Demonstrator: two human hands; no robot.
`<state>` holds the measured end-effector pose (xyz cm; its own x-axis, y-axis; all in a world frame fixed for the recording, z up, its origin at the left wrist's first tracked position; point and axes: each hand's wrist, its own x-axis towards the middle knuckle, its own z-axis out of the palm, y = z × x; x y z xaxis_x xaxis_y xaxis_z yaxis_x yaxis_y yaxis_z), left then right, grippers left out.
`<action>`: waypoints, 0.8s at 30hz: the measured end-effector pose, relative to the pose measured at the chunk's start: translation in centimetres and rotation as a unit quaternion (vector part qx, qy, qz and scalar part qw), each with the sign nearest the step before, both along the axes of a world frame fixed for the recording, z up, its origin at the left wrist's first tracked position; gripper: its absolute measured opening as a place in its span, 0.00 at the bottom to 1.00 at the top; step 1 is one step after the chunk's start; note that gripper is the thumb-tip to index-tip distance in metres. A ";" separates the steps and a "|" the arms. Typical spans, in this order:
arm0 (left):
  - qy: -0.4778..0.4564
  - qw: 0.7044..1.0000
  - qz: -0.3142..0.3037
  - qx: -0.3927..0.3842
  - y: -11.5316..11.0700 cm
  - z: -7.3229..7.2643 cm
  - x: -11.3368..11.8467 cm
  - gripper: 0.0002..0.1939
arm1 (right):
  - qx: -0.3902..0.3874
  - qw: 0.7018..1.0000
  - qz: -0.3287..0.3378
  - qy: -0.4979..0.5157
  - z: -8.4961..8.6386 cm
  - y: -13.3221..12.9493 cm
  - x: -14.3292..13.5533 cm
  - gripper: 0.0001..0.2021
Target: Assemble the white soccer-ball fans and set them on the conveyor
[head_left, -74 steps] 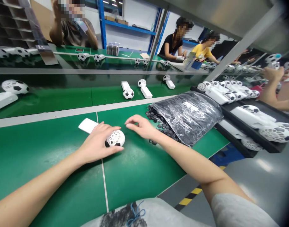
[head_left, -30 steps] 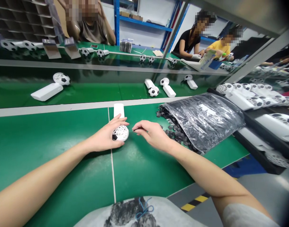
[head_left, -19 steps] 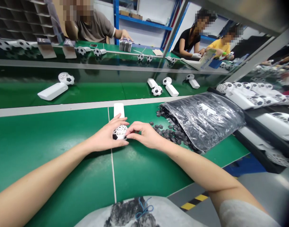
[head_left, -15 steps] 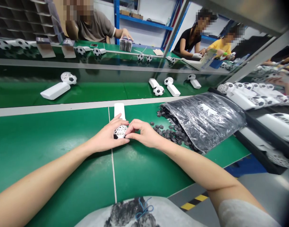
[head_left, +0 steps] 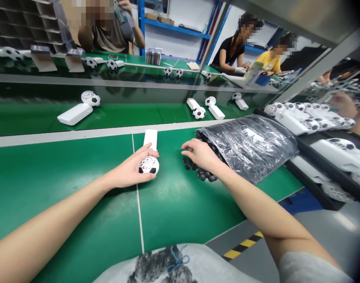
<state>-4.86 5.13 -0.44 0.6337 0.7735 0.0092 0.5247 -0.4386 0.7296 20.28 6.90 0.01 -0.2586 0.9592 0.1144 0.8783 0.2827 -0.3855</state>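
Note:
A white handheld fan with a football-patterned head (head_left: 149, 165) lies on the green table, its white handle pointing away from me. My left hand (head_left: 134, 166) is closed around the head, fingers over its far side and thumb along its near side. Small black pieces (head_left: 205, 174), seemingly five-sided, spill from the mouth of a clear plastic bag (head_left: 253, 145). Just over these pieces hovers my right hand (head_left: 201, 154), fingers slightly bent and apart, with nothing visible in them.
Several similar fans (head_left: 76, 114) lie on the green belt beyond the table's pale edge (head_left: 109, 135). Black trays (head_left: 315, 173) stacked with fans stand at the right. Co-workers (head_left: 235, 51) sit on the far side, behind a glossy ledge.
My right hand has left the fan's head and moved right to the black pieces. My left hand stays on the fan. Across the belt, a co-worker has lifted a hand from the stack of cards.

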 end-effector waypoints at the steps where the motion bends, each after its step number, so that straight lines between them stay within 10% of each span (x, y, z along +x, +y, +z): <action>1: 0.000 1.000 -0.003 0.007 0.0 -0.1 0.0 0.23 | 0.006 0.998 -0.008 -0.063 0.1 0.0 0.6 0.06; 7: 0.054 0.993 0.099 0.019 -0.5 -0.4 0.4 0.31 | 0.015 0.977 0.038 -0.209 -0.9 -0.7 0.5 0.09; 13: 0.034 0.999 -0.005 -0.009 0.8 0.6 -1.2 0.27 | 0.027 0.978 0.035 -0.206 -0.6 -0.4 -0.1 0.11; 24: 0.033 0.999 0.002 -0.013 2.2 1.4 -3.0 0.30 | 0.017 0.954 0.237 0.184 0.4 -1.5 -5.5 0.03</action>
